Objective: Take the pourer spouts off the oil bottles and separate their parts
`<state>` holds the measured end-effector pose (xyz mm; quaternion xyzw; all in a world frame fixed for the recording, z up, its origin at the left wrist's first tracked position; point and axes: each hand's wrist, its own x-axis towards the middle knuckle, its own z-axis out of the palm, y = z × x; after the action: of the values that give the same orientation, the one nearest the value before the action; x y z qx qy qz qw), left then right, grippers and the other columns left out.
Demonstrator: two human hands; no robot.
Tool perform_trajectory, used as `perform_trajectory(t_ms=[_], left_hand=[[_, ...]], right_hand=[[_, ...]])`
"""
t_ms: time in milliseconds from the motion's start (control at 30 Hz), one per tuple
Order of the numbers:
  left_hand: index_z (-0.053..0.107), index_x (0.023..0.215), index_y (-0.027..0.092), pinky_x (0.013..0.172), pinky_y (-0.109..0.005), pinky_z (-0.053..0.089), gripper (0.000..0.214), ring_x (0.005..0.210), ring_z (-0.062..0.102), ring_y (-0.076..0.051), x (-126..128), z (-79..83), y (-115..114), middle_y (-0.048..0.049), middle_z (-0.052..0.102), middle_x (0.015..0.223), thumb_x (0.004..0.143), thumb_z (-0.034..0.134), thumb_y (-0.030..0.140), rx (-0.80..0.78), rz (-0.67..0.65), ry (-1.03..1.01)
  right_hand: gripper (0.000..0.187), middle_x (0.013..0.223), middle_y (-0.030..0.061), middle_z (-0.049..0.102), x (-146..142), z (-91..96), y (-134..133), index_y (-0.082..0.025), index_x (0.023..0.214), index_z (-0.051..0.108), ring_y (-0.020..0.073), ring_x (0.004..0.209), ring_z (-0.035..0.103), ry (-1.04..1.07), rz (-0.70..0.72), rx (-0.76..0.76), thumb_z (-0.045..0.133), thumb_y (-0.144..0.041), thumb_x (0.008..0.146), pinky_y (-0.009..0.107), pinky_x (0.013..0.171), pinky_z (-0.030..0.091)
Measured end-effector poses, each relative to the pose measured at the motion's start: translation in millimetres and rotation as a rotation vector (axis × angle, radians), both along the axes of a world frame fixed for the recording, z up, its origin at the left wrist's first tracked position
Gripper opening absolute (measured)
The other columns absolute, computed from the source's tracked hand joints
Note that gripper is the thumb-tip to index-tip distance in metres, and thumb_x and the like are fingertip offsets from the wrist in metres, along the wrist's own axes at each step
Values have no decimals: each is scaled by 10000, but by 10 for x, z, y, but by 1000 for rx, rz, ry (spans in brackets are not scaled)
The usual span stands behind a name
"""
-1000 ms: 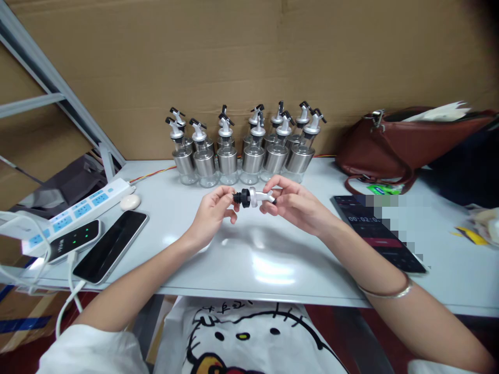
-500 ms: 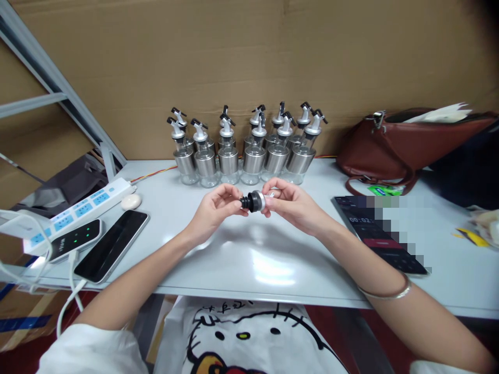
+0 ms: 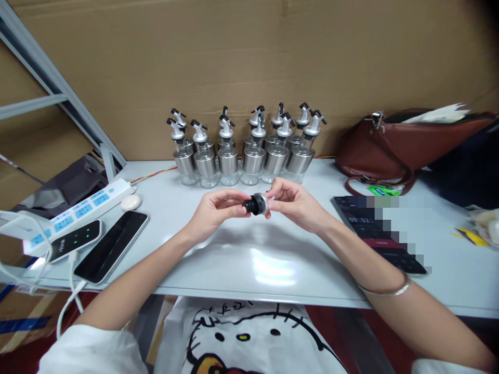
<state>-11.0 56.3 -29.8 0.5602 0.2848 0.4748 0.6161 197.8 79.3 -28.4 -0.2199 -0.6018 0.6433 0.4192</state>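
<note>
Above the middle of the table, both hands hold one bottle pourer [image 3: 258,204] lying sideways. Its ribbed black stopper end points left and its silver collar faces right. My left hand [image 3: 213,213] pinches the stopper end between thumb and fingers. My right hand [image 3: 298,206] is closed on the silver end, with its fingers hiding most of the spout. Behind the hands stand several glass oil bottles [image 3: 253,162] with steel sleeves, each topped by a silver and black pourer like the held one.
On the left lie a power strip [image 3: 83,208], a small round white case [image 3: 131,202], a black device [image 3: 76,241] with green lights, and a phone [image 3: 113,246]. On the right are a tablet-like screen [image 3: 374,239] and a brown bag [image 3: 378,148]. Cardboard [image 3: 249,57] stands behind.
My left hand has moved slightly right along the stopper and covers more of its tip. The pourer has turned a little, its black end facing more toward me. The bottles stand as before.
</note>
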Motion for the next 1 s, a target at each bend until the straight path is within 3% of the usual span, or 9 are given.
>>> perform_trajectory(t_ms=[767, 1000], left_hand=[[684, 757, 167, 628, -256, 532, 196, 606, 638, -103, 21, -98, 60, 2, 675, 762, 628, 809, 244, 49, -32, 7], [664, 867, 190, 690, -275, 543, 257, 746, 643, -126, 18, -69, 62, -16, 668, 884, 663, 791, 281, 98, -3, 3]], right_hand=[[251, 673, -15, 697, -38, -17, -21, -171, 727, 563, 103, 564, 632, -43, 56, -30, 788, -273, 683, 242, 564, 488], [203, 683, -30, 685, -63, 22, -54, -191, 758, 568, 96, 590, 614, -26, 25, -5, 751, -272, 725, 251, 615, 470]])
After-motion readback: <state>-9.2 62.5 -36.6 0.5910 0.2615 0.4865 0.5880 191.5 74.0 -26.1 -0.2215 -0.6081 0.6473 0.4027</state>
